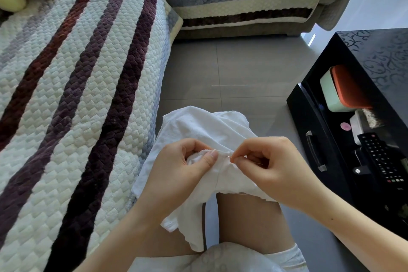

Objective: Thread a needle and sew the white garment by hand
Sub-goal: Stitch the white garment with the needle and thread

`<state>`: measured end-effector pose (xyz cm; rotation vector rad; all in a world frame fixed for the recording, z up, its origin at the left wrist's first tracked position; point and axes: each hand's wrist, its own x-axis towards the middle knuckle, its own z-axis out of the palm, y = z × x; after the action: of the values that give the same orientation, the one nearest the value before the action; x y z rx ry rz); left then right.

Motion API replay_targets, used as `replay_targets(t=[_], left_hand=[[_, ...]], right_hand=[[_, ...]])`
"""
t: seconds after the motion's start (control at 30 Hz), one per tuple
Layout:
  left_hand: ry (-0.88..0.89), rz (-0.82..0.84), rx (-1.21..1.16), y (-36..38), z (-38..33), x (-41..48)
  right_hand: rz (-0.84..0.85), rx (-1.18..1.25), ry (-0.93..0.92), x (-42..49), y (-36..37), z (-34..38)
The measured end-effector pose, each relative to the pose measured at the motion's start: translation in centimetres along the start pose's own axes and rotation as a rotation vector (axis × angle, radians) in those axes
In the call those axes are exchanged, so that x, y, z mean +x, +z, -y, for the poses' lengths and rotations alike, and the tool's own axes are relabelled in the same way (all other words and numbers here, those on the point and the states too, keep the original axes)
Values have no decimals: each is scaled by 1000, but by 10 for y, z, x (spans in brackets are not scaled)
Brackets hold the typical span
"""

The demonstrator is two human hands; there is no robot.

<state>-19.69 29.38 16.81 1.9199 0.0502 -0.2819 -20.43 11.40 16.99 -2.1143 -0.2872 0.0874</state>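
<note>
While the white garment (205, 130) drapes our knee, our left hand (189, 165) bunches its hem and our right hand (265, 161) fingertips pinch the needle (229, 157) there.

Pale shorts (234, 259) with a bumpy, quilted texture are worn, seen at the bottom centre of the frame; a ribbed hem band (294, 255) is seen at lower right. The thighs (249, 221) are left bare. The left forearm (123, 234), right forearm (357, 229), left hand (183, 170) and right hand (273, 161) are uncovered. A small dark mole (332, 218) is seen on the right forearm. The left thumbnail (213, 153) is kept short.
</note>
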Motion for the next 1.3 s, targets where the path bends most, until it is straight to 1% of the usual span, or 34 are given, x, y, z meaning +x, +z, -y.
replay_targets(t=[0.17,0.33,0.53,0.7,0.8,0.87,0.97,1.13,1.23,1.3], left_hand=[[-59,24,-85,0,1,2],[-134,62,-227,-1,-1,2],[-219,174,-449,-4,-3,3],[-205,192,-456,1,-3,3],[-203,135,-457,3,-2,2],[-207,135,-456,2,-2,2],[-219,144,-456,3,-1,1],[-198,164,-375,10,-1,0],[-169,139,-368,10,-2,0],[-159,143,-369,10,-3,1]], right_hand=[[44,195,93,1,-6,-1],[77,356,151,2,-6,-3],[120,601,265,3,-7,-8],[122,707,243,2,9,-11],[136,629,180,0,12,-16],[124,491,151,-3,9,-22],[58,300,97,-6,7,-26],[-24,218,-15,-4,14,-20],[-93,-47,-114,-8,13,-18],[-125,-141,-187,-9,12,-15]])
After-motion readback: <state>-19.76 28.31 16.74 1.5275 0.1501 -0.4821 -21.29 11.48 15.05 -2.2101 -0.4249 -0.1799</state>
